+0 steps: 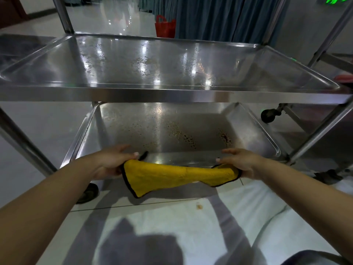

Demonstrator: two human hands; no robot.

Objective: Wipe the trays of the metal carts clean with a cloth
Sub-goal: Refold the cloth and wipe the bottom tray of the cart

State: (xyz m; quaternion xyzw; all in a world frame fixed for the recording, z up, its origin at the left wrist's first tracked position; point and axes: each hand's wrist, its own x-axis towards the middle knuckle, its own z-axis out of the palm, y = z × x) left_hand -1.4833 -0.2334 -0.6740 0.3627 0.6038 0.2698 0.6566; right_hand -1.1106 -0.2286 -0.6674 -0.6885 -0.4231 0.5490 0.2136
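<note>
**Yellow cloth stretched before the lower tray**

Yellow cloth [177,174] spans between the left hand [112,161] and right hand [242,162], each pinching one end, long axis left to right. Both hands sit level at the near rim of the lower tray [191,159]. Its stained floor lies just beyond, under the upper tray [172,94]; neither hand is nearer.
</note>
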